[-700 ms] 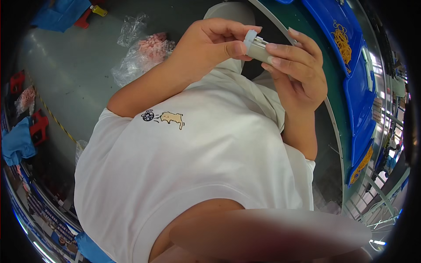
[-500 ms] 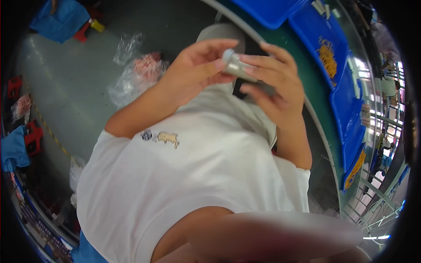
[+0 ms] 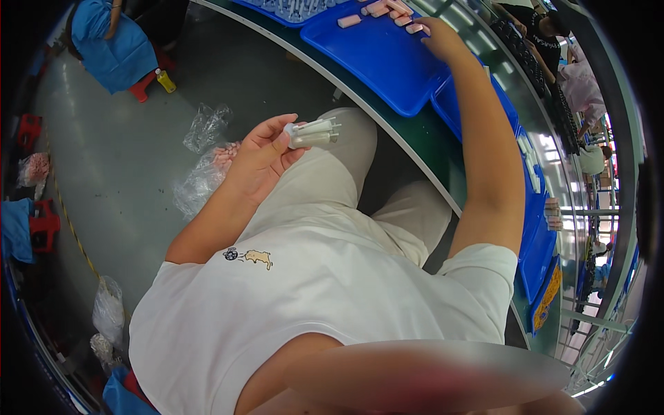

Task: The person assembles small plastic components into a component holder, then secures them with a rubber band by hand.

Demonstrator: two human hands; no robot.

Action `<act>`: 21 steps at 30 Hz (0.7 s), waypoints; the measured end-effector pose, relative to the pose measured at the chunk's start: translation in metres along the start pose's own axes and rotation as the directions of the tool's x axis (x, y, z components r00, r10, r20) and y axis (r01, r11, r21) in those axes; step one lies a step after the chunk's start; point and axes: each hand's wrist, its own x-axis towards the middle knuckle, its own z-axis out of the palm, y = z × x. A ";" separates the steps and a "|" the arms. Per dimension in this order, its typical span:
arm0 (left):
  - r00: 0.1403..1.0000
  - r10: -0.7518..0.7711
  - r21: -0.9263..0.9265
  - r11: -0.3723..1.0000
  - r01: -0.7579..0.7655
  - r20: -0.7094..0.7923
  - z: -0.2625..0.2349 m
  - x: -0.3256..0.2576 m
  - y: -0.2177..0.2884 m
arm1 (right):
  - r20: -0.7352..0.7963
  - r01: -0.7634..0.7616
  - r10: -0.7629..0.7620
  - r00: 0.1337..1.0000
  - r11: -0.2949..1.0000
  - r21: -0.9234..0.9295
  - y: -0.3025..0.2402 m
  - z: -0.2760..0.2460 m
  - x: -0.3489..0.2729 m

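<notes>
My left hand is closed, thumb against fingers, on a small pale translucent piece above my lap. A whitish rounded end lies by the thumb, and thin white rods stick out of its far end; its exact kind I cannot make out. My right arm stretches far forward over a blue tray. There my right hand has its fingertips closed on the end of a small pink block with a pale end. Several similar pink blocks lie around it at the tray's far edge.
A blue tray with upright clear pieces stands at the far left of the curved bench. More blue trays run down the right, one with white tubular pieces, another with yellow pieces. Plastic bags lie on the floor.
Both hands were together on the pale piece. The right hand has let go and reached forward to the pink blocks; the left keeps the piece and has moved left and lower.
</notes>
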 end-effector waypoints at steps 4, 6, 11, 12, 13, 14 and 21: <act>0.998 0.052 0.042 0.998 -0.051 -0.024 0.000 -0.008 0.002 | 0.150 -0.041 0.072 0.986 0.980 -0.196 -0.013 0.019 0.023; 0.997 0.066 0.075 0.995 -0.064 -0.026 0.000 -0.008 0.003 | 0.243 -0.019 0.070 0.968 0.979 -0.205 -0.018 0.008 0.027; 0.951 0.296 0.234 0.922 -0.308 0.088 0.013 0.001 0.012 | 0.300 -0.018 -0.058 0.952 0.970 0.243 -0.089 -0.071 -0.017; 0.922 0.364 0.236 0.891 -0.387 0.133 0.018 0.005 0.012 | 0.386 -0.243 0.045 0.922 0.842 0.482 -0.136 -0.104 -0.038; 0.932 0.341 0.242 0.900 -0.362 0.123 0.018 0.006 0.012 | 0.488 -0.451 0.118 0.865 0.610 0.652 -0.168 -0.125 -0.061; 0.883 0.408 0.291 0.837 -0.464 0.234 0.021 0.011 0.011 | 0.430 -0.365 0.037 0.902 0.598 0.713 -0.165 -0.130 -0.087; 0.762 0.408 0.359 0.703 -0.614 0.503 0.038 0.026 0.000 | 0.387 -0.394 0.121 0.914 0.040 0.918 -0.193 -0.119 -0.212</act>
